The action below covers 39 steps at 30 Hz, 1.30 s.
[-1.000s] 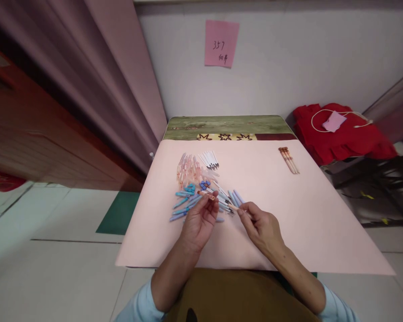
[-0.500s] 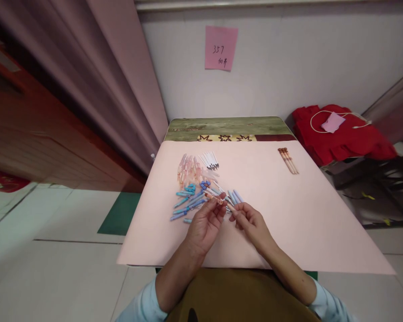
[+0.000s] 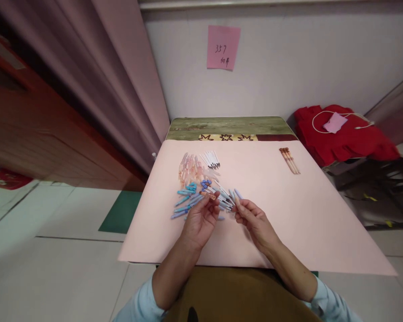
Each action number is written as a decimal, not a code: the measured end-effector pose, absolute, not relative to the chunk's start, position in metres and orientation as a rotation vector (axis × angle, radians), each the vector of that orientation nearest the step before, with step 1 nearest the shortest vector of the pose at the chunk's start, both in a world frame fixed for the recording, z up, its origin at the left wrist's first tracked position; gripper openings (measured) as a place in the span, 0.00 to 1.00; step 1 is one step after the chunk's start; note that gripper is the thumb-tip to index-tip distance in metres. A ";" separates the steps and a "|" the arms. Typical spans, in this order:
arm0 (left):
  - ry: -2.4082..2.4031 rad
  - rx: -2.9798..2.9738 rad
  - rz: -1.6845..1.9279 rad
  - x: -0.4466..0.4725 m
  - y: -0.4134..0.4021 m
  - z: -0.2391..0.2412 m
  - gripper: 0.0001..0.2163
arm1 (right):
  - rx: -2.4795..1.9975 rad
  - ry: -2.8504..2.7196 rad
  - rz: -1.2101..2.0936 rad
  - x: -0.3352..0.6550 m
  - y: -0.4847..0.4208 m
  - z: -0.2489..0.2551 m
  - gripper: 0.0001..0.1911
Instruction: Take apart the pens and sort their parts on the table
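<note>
My left hand [image 3: 201, 219] is closed in a pinch on a small orange-brown pen part [image 3: 208, 195], held just above the pink sheet [image 3: 322, 214]. My right hand [image 3: 253, 221] is closed too, its fingertips pinched at the right edge of a heap of blue pen barrels and caps [image 3: 191, 201]; what it holds is too small to name. Behind the heap lie a bunch of clear pink barrels [image 3: 188, 166] and a fan of white refills with black tips [image 3: 211, 159].
Three assembled orange-brown pens [image 3: 289, 160] lie at the sheet's far right. A green patterned table end [image 3: 226, 127] shows beyond the sheet. A red cloth with a white cord [image 3: 342, 134] sits to the right. Curtains hang at left, and a pink note [image 3: 223, 47] is on the wall.
My right hand has moved left toward my left hand and the heap. The thin piece it held out a second ago no longer shows. The left hand has kept its pinch.
</note>
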<state>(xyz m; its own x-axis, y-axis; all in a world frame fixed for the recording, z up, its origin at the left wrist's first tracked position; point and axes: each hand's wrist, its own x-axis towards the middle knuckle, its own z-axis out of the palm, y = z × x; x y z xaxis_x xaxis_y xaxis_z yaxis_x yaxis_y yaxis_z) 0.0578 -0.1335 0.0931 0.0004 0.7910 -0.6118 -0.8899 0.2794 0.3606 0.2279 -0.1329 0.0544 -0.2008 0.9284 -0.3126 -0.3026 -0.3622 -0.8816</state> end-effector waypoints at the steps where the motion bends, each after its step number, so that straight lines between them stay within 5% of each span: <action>1: 0.844 -0.150 1.328 0.058 -0.133 0.093 0.04 | -1.120 -0.898 1.701 0.229 -0.133 0.055 0.17; 15: 0.860 -0.132 1.301 0.070 -0.137 0.082 0.02 | -1.314 -1.693 0.789 0.236 -0.146 0.082 0.11; 39: 0.929 -0.027 1.346 0.077 -0.142 0.075 0.08 | -1.322 -1.887 0.326 0.226 -0.141 0.080 0.08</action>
